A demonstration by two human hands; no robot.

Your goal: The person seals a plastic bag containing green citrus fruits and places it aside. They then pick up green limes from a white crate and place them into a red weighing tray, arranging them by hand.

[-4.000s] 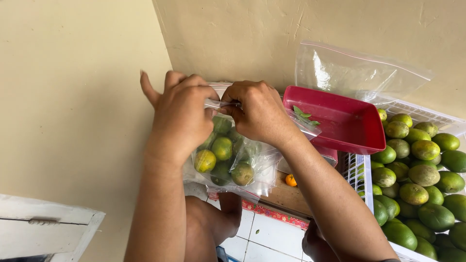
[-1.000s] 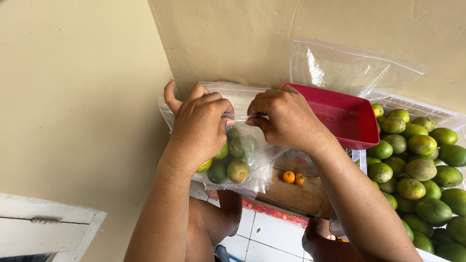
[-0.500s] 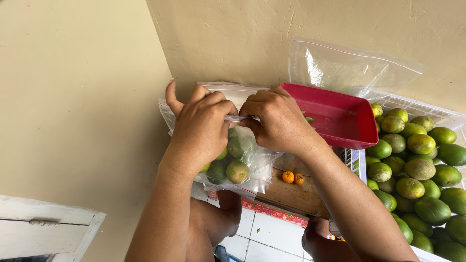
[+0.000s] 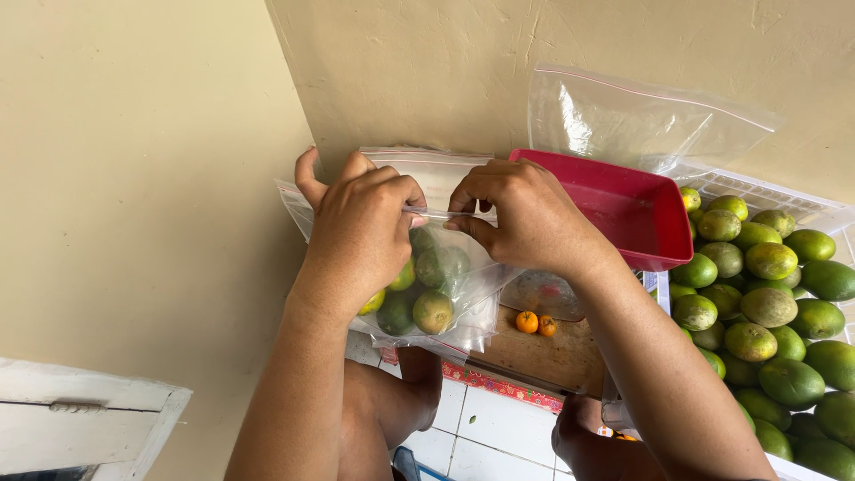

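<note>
A clear zip bag (image 4: 445, 294) holding several green citrus fruits hangs in front of me. My left hand (image 4: 361, 232) pinches the bag's top strip on the left side. My right hand (image 4: 521, 218) pinches the same strip just to the right, the fingertips of both hands almost meeting. The fruits (image 4: 432, 312) rest in the lower half of the bag, partly hidden behind my left hand.
A red plastic tray (image 4: 623, 209) sits to the right, beside a white crate (image 4: 757, 191) full of green citrus fruits (image 4: 766, 307). An empty clear bag (image 4: 641, 120) leans on the wall. Two small orange fruits (image 4: 534, 322) lie on a wooden board (image 4: 552, 356) below.
Over the last second both hands have stayed on the bag's top strip, and the right hand's fingers have shifted slightly left along it. The bag hangs a little lower than four seconds ago.
</note>
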